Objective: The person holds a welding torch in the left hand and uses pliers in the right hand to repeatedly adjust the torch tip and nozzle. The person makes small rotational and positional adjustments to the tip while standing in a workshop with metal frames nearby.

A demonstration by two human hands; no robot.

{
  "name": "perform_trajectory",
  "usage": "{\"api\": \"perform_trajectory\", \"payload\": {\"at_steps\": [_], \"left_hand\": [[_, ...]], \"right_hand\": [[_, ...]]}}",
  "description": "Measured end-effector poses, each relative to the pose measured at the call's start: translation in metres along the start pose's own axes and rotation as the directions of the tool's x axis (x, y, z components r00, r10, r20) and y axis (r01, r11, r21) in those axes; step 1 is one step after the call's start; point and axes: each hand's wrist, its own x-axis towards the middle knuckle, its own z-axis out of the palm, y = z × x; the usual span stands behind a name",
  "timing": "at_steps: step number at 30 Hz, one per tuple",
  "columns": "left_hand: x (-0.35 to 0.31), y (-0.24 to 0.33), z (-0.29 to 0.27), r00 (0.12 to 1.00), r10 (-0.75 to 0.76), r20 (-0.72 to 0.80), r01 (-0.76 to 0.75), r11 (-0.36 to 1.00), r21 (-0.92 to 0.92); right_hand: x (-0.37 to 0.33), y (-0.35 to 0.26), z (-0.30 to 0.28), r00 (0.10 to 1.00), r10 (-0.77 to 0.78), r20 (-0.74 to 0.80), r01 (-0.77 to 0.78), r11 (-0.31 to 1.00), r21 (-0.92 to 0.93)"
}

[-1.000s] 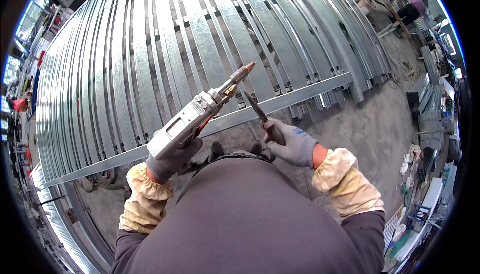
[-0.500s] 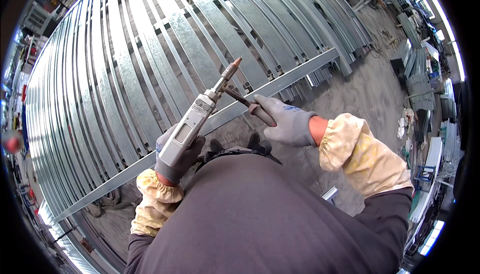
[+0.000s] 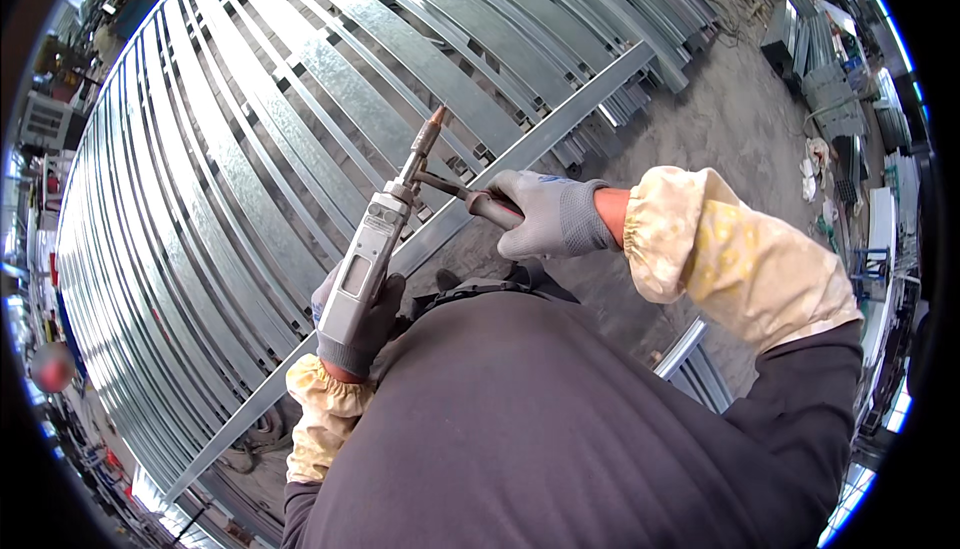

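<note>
My left hand [image 3: 365,324], in a grey glove, is closed around a silver handheld welding gun [image 3: 352,284] with a copper-coloured tip pointing up and away. The gun slants over the near edge of a large frame of galvanized metal strips [image 3: 330,79]. My right hand [image 3: 545,214], also gloved in grey, grips a hand tool [image 3: 492,211] with a reddish and grey handle and a dark metal shaft. That shaft meets the gun's neck just below the tip. Its exact kind I cannot make out. Cream sleeve covers are on both forearms.
A long metal rail [image 3: 545,144] runs along the frame's near edge, close to my body. Metal profiles [image 3: 700,364] lie on the floor behind my right side. Stacks of metal sections [image 3: 835,99] stand at the far right. Clutter lines the left rim.
The gun and both hands have shifted slightly left in view; the gun's tip and right hand are also higher. The frame has turned in view with my head. Both grips are kept.
</note>
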Motion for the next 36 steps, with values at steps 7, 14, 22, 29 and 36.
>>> {"api": "perform_trajectory", "payload": {"at_steps": [7, 14, 22, 29, 36], "left_hand": [[0.000, 0.010, -0.013, 0.993, -0.076, 0.085, 0.078, 0.997, -0.021], [0.008, 0.009, -0.023, 0.973, 0.156, 0.169, -0.171, 0.983, 0.073], [0.006, 0.010, -0.020, 0.930, -0.020, 0.367, 0.043, 0.998, -0.055], [0.000, -0.021, -0.002, 0.831, 0.136, 0.539, -0.009, 0.973, -0.231], [0.001, -0.032, -0.002, 0.748, 0.148, 0.647, 0.132, 0.922, -0.364]], "right_hand": [[-0.009, 0.006, 0.010, 0.998, -0.058, -0.014, 0.057, 0.997, -0.054], [-0.009, 0.026, 0.020, 0.990, -0.140, 0.012, 0.140, 0.990, 0.028], [-0.018, 0.019, 0.011, 0.995, -0.018, 0.101, 0.008, 0.996, 0.093], [-0.032, 0.034, 0.033, 0.998, 0.030, 0.060, -0.036, 0.994, 0.101], [-0.048, 0.045, 0.064, 0.989, 0.130, 0.072, -0.142, 0.967, 0.210]]}}
